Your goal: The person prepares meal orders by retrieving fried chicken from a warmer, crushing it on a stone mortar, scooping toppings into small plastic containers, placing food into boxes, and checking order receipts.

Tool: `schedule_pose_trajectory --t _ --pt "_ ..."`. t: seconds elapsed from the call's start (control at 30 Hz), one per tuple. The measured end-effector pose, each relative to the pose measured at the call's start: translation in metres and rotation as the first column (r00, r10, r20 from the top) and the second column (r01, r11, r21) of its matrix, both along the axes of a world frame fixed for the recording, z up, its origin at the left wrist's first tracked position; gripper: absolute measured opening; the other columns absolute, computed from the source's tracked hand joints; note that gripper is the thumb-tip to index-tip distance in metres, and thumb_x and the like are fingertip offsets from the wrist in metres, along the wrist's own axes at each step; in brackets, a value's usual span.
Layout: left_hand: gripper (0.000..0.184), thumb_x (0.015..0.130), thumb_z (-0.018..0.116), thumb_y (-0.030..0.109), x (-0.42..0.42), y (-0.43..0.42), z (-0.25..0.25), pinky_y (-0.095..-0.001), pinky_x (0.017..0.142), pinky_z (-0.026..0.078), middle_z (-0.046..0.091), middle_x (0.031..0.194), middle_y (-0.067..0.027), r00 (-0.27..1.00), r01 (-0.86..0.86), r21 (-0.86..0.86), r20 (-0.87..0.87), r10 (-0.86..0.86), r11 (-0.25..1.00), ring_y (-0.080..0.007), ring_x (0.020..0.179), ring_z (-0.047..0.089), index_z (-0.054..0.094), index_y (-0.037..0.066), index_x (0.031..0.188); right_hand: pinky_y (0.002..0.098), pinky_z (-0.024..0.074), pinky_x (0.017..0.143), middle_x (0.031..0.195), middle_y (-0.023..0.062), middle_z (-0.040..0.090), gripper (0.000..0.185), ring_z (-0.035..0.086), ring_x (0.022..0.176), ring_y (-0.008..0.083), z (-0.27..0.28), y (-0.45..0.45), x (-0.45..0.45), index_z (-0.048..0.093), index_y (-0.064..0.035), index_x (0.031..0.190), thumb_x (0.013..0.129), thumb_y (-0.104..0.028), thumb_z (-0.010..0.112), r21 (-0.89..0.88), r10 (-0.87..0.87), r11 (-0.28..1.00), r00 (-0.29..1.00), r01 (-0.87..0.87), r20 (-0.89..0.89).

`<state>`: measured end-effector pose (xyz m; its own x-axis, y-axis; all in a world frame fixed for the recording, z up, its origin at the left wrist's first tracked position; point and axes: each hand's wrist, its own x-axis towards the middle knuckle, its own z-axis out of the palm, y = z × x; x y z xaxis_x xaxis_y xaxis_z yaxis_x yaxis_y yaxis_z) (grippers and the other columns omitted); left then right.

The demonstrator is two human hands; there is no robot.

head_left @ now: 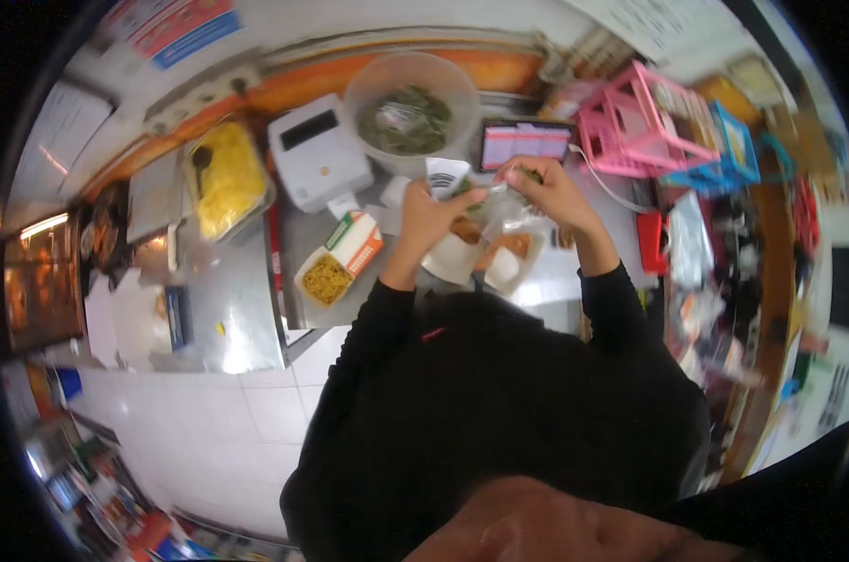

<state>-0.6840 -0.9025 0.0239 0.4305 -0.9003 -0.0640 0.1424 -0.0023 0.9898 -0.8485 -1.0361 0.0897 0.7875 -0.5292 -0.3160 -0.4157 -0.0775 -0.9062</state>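
Observation:
My left hand (429,220) is closed, its thumb reaching toward a clear plastic bag (509,208) with green leaves near it. Just above its fingers is a white piece with dark print (446,172); whether the hand holds that too I cannot tell. My right hand (553,195) pinches the other side of the bag, with some green at its fingertips. Below the hands stand an open paper food box (450,260) and another box with brown food and a white item (513,262). To the left sits a box of yellow noodles (325,280) with a green, white and orange lid.
A large tub of greens (410,64) stands behind my hands, beside a white receipt printer (317,155) and a lit tablet (525,144). Pink baskets (642,126) are at the right. A tray of yellow food (228,178) with a dark spoon is on the left.

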Motion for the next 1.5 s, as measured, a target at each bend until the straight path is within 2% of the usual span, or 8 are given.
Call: schedule_pose_trajectory --t 0.03,0.2,0.37,0.47,0.9,1.13,1.3,1.5 --pt "0.036 0.068 0.083 0.02 0.001 0.0 -0.011 -0.0265 0.066 0.05 0.07 0.079 -0.0084 0.991 0.047 0.051 0.126 -0.053 0.998 -0.0121 0.07 0.064 0.069 -0.001 0.094 0.0184 0.0366 0.056 0.082 -0.0048 0.057 0.025 0.048 0.069 0.0025 -0.025 -0.002 -0.015 0.065 -0.0035 0.1 0.093 -0.025 0.055 -0.171 -0.061 0.98 0.975 0.098 0.213" --pt "0.057 0.06 0.083 0.032 -0.008 0.007 -0.066 -0.0413 0.071 0.051 0.068 0.086 -0.0167 0.536 0.259 0.487 0.646 -0.543 0.834 -0.0341 0.08 0.066 0.066 0.007 0.108 0.023 0.0468 0.061 0.082 0.0017 0.063 0.03 0.057 0.069 0.0096 -0.078 0.008 -0.101 0.066 -0.0048 0.106 0.078 -0.01 0.058 -0.002 -0.359 0.933 0.93 0.36 -0.082" --pt "0.036 0.061 0.08 0.025 -0.018 0.009 -0.138 -0.0457 0.069 0.05 0.066 0.085 -0.0176 0.381 -0.011 0.464 0.821 -0.426 0.886 -0.0382 0.081 0.062 0.065 0.006 0.088 0.0365 0.0518 0.076 0.086 0.0096 0.07 0.037 0.066 0.08 0.0222 -0.228 0.047 -0.119 0.071 -0.0068 0.095 0.061 -0.019 0.079 -0.434 -0.243 0.882 0.966 0.185 -0.083" --pt "0.034 0.063 0.081 0.02 -0.025 0.003 -0.135 -0.0465 0.067 0.051 0.066 0.082 -0.0174 0.26 -0.029 0.505 0.837 -0.481 0.863 -0.0382 0.079 0.063 0.063 0.005 0.088 0.0365 0.0465 0.083 0.093 0.0103 0.064 0.038 0.059 0.09 0.0294 -0.338 0.058 -0.104 0.067 -0.0064 0.093 0.062 -0.024 0.079 -0.349 -0.353 0.864 0.931 0.363 0.094" --pt "0.032 0.073 0.068 0.009 -0.05 0.001 -0.164 -0.0488 0.07 0.046 0.063 0.086 -0.0235 0.143 -0.124 0.55 0.834 -0.533 0.826 -0.0432 0.081 0.06 0.058 -0.004 0.1 0.0404 0.0471 0.087 0.107 0.0155 0.064 0.044 0.06 0.1 0.0321 -0.214 0.005 -0.229 0.061 -0.0088 0.116 0.079 -0.031 0.069 -0.255 0.048 0.964 0.995 -0.068 -0.085" --pt "0.041 0.075 0.062 0.003 -0.089 0.007 -0.16 -0.0458 0.081 0.047 0.06 0.106 -0.0201 0.242 -0.311 0.474 0.878 -0.414 0.824 -0.0376 0.099 0.059 0.055 -0.001 0.115 0.0315 0.051 0.08 0.108 0.0087 0.065 0.036 0.064 0.087 0.019 -0.128 -0.115 -0.404 0.061 -0.0081 0.118 0.086 -0.023 0.065 -0.191 -0.104 0.976 0.995 0.104 0.01" --pt "0.049 0.075 0.06 0.001 -0.118 0.015 -0.139 -0.0441 0.091 0.044 0.054 0.123 -0.0189 0.252 -0.417 0.245 0.956 -0.147 0.875 -0.0372 0.113 0.051 0.051 0.0 0.124 0.0244 0.0422 0.055 0.065 -0.0017 0.059 0.023 0.052 0.062 0.0056 -0.026 -0.239 -0.432 0.063 -0.0035 0.076 0.086 -0.024 0.067 -0.441 -0.553 0.635 0.772 0.634 0.314" --pt "0.043 0.076 0.06 0.001 -0.127 0.045 -0.13 -0.0482 0.094 0.039 0.056 0.112 -0.0244 0.226 -0.624 0.032 0.964 0.14 0.781 -0.0434 0.106 0.05 0.052 -0.004 0.118 0.0369 0.0491 0.064 0.076 0.0109 0.067 0.028 0.064 0.07 0.0272 -0.021 -0.398 -0.356 0.068 -0.0051 0.083 0.082 -0.033 0.069 -0.881 -0.239 0.404 0.958 0.247 0.159"
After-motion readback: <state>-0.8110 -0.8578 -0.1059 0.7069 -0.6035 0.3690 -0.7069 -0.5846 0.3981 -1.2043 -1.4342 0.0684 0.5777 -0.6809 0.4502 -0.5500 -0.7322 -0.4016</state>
